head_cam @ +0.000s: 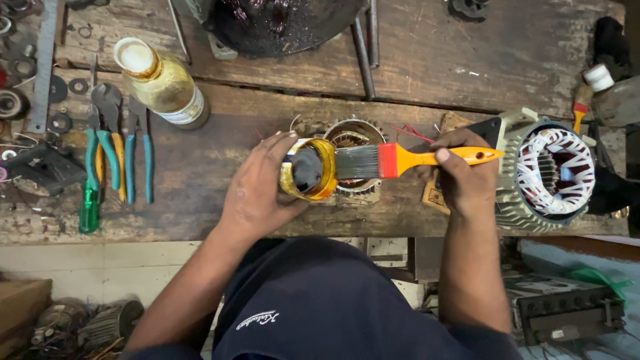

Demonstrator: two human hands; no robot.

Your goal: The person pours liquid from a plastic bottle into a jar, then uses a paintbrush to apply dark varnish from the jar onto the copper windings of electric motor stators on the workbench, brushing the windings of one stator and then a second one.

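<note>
Above the front edge of the wooden workbench (200, 167), I see the small yellow-rimmed can (308, 169) tipped on its side with its dark open mouth facing right. My left hand (257, 193) wraps around it from the left, fingers curled closed on its wall. The grey bristles of the paintbrush (400, 160) sit right at the can's mouth, touching its rim; whether they reach inside I cannot tell. My right hand (463, 180) pinches the brush's orange handle, thumb on top and fingers folded beneath, with the handle's tip poking out to the right.

Just behind the can and brush, a motor stator (351, 137) with copper-coloured windings lies on the bench. To the right of my right hand a grey finned motor housing (550, 170) lies on its side, white-wrapped windings showing in its open end. Far left, several pliers (117, 150) with green, yellow and blue grips lie side by side, and a golden bottle (163, 83) stands near them. A dark round pan (280, 23) sits at the back edge.
</note>
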